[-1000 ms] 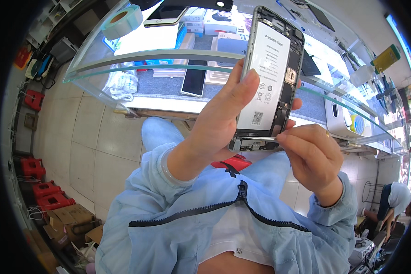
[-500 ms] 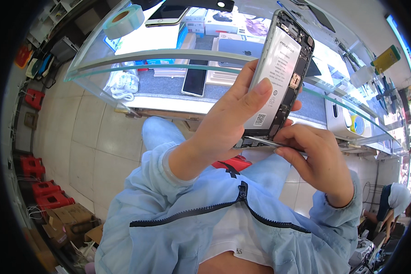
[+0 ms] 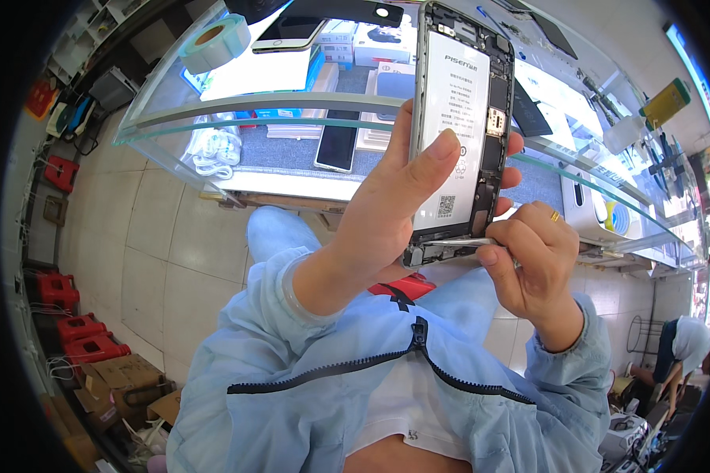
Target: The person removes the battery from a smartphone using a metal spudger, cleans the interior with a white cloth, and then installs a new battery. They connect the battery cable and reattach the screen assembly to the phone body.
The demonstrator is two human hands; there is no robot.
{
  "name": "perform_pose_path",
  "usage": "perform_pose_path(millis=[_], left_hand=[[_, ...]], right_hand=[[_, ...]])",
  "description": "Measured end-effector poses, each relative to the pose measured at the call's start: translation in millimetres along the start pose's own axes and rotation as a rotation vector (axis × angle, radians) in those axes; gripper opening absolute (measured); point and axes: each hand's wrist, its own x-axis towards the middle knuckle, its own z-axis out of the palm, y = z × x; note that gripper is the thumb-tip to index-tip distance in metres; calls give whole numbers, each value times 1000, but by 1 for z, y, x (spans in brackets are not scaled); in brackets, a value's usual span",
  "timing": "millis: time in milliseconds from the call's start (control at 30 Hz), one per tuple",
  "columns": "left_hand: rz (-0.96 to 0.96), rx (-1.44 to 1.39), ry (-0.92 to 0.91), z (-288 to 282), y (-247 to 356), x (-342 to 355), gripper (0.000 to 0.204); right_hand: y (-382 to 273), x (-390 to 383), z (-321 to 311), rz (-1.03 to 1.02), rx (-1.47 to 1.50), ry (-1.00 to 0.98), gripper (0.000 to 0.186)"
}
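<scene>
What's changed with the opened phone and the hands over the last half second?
The top of the opened phone has swung left, so it looks straighter in view. The right hand has shifted slightly left with the thin metal tool. Nothing was taken up or let go: the left hand still holds the phone. The tape roll stayed put.

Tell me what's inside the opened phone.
Inside the opened phone sit a white battery and, along its right side, dark circuit parts. The left hand covers part of the battery; a metal tool crosses the lower end. Anything beneath the battery is hidden.
</scene>
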Motion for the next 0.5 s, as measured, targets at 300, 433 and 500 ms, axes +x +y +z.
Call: perform_pose_path(millis=[300,433,500], left_hand=[[5,-25,35,-2,3,0,63],[10,-166,74,-3,2,1,49],[11,-261,89,-3,0,2,44]], right_hand=[[-3,-10,32,125,125,227,20],[-5,-10,33,151,124,232,20],[-6,-9,32,165,113,223,21]])
